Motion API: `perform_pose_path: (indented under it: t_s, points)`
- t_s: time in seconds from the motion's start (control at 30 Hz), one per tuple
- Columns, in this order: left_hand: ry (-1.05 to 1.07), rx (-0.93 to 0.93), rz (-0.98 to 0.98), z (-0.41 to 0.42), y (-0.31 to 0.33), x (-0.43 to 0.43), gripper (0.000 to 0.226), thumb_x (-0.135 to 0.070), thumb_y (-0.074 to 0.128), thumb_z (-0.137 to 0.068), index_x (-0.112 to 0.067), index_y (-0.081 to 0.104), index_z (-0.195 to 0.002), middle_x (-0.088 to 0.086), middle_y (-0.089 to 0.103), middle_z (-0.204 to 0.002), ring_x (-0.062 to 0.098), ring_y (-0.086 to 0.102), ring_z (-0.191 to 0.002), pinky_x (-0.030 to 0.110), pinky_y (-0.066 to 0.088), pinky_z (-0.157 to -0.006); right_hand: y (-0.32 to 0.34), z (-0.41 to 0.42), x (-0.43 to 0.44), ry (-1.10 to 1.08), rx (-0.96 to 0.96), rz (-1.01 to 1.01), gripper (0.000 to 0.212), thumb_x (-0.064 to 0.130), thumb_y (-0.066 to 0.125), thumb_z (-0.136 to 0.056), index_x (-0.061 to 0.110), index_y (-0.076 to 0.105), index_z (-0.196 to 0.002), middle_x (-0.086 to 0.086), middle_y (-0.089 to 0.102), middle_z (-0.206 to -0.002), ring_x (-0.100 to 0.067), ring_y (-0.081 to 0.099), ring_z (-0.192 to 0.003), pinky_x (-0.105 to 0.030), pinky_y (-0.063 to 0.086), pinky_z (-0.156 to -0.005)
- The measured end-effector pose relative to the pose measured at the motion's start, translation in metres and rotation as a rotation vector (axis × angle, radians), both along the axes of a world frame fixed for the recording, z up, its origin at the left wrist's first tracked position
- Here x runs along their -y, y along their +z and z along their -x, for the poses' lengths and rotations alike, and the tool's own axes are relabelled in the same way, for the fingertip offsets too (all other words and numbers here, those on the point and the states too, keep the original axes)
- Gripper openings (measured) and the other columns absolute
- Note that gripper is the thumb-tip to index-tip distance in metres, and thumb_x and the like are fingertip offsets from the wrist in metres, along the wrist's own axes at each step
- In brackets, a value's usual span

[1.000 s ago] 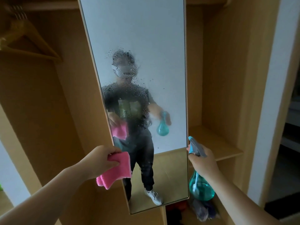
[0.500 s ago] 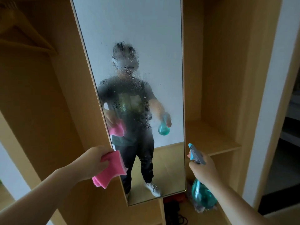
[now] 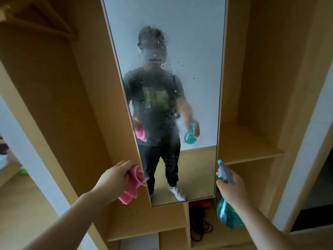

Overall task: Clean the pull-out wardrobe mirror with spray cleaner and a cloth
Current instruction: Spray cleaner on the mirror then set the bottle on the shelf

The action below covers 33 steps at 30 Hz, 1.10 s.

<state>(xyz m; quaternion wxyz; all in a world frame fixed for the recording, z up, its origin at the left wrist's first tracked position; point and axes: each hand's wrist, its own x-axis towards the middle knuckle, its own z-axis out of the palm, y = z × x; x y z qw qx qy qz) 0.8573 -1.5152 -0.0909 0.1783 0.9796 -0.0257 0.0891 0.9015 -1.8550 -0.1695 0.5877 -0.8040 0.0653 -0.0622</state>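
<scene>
Our left hand (image 3: pixel 115 175) grips the bunched pink cloth (image 3: pixel 134 184) at the mirror's lower left edge; we cannot tell if it touches. The mirror (image 3: pixel 198 51) hangs tall, its long axis running 6 to 12 o'clock. The droplets (image 3: pixel 158 83) sit mid-glass, well above the cloth, at about 1 o'clock from it. Our right hand (image 3: pixel 232 188) is curled round the neck of the teal spray bottle (image 3: pixel 228 215), just beside the lower right edge, nozzle pointing to 11 o'clock. We judge wiping comes next, with the cloth hand travelling up and inward. Both hands lie about equally far from the wet patch.
</scene>
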Motion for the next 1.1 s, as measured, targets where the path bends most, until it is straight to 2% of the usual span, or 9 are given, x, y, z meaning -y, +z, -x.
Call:
perform_pose_path:
  t_s: [0.23, 0.4, 0.53, 0.63, 0.77, 0.9, 1.03, 1.1]
  points:
    - [0.005, -0.005, 0.127, 0.012, -0.037, 0.000, 0.025, -0.008, 0.049, -0.096, -0.030, 0.061, -0.096, -0.012, 0.056, -0.098, 0.004, 0.057, -0.086, 0.017, 0.050, -0.072, -0.015, 0.005, -0.005, -0.076, 0.023, -0.060, 0.026, -0.003, 0.055, -0.085, 0.012, 0.063, -0.105, -0.006, 0.062, -0.078, -0.017, 0.050, -0.053, -0.023, 0.040, -0.048]
    - [-0.013, -0.044, 0.143, 0.016, -0.049, -0.011, 0.030, -0.007, 0.049, -0.096, -0.035, 0.059, -0.096, -0.013, 0.056, -0.102, 0.004, 0.057, -0.090, 0.014, 0.049, -0.072, -0.016, 0.008, -0.006, -0.114, 0.071, -0.015, 0.014, 0.002, 0.057, -0.089, 0.009, 0.062, -0.101, -0.011, 0.059, -0.076, -0.019, 0.053, -0.059, -0.026, 0.042, -0.053]
    - [0.002, -0.015, 0.166, 0.017, -0.048, -0.014, 0.030, -0.005, 0.049, -0.094, -0.034, 0.056, -0.099, -0.013, 0.056, -0.101, 0.004, 0.055, -0.090, 0.011, 0.045, -0.068, -0.016, 0.010, -0.013, -0.024, 0.033, -0.012, 0.028, -0.003, 0.055, -0.084, 0.013, 0.063, -0.105, -0.003, 0.058, -0.076, -0.016, 0.048, -0.052, -0.024, 0.039, -0.047]
    - [0.018, -0.039, 0.197, 0.016, -0.046, -0.018, 0.026, -0.009, 0.051, -0.094, -0.033, 0.056, -0.104, -0.013, 0.056, -0.102, 0.006, 0.055, -0.091, 0.014, 0.048, -0.067, -0.016, 0.011, -0.025, 0.067, 0.038, -0.004, 0.035, -0.005, 0.054, -0.084, 0.015, 0.061, -0.113, 0.005, 0.053, -0.076, -0.011, 0.046, -0.049, -0.021, 0.038, -0.046]
    - [0.038, -0.024, 0.224, 0.016, -0.043, -0.024, 0.025, -0.011, 0.054, -0.092, -0.031, 0.057, -0.106, -0.010, 0.057, -0.102, 0.006, 0.056, -0.092, 0.020, 0.052, -0.073, -0.015, 0.006, -0.044, 0.144, 0.074, 0.024, 0.037, -0.004, 0.055, -0.085, 0.016, 0.060, -0.116, 0.008, 0.051, -0.078, -0.007, 0.045, -0.051, -0.019, 0.037, -0.048]
    - [0.039, -0.017, 0.255, 0.015, -0.039, -0.031, 0.027, -0.015, 0.065, -0.085, -0.032, 0.059, -0.105, -0.011, 0.058, -0.102, 0.008, 0.057, -0.092, 0.027, 0.056, -0.078, -0.017, 0.001, -0.058, 0.161, 0.114, 0.049, 0.031, -0.005, 0.054, -0.083, 0.017, 0.060, -0.105, 0.009, 0.053, -0.077, -0.005, 0.043, -0.055, -0.019, 0.035, -0.053]
    - [-0.035, -0.032, 0.243, 0.015, -0.037, -0.041, 0.049, -0.028, 0.083, -0.073, -0.039, 0.054, -0.111, -0.018, 0.058, -0.105, 0.006, 0.058, -0.096, 0.022, 0.055, -0.078, -0.020, -0.001, -0.069, 0.114, 0.149, 0.060, 0.019, 0.000, 0.055, -0.085, 0.017, 0.056, -0.078, -0.002, 0.047, -0.061, -0.015, 0.042, -0.051, -0.028, 0.037, -0.052]
    - [-0.072, -0.041, 0.193, 0.015, -0.037, -0.045, 0.058, -0.028, 0.085, -0.070, -0.040, 0.051, -0.116, -0.020, 0.058, -0.108, 0.005, 0.057, -0.099, 0.021, 0.054, -0.079, -0.018, 0.000, -0.073, 0.127, 0.148, 0.060, 0.016, 0.000, 0.055, -0.085, 0.014, 0.056, -0.078, -0.004, 0.047, -0.061, -0.016, 0.042, -0.052, -0.029, 0.039, -0.051]
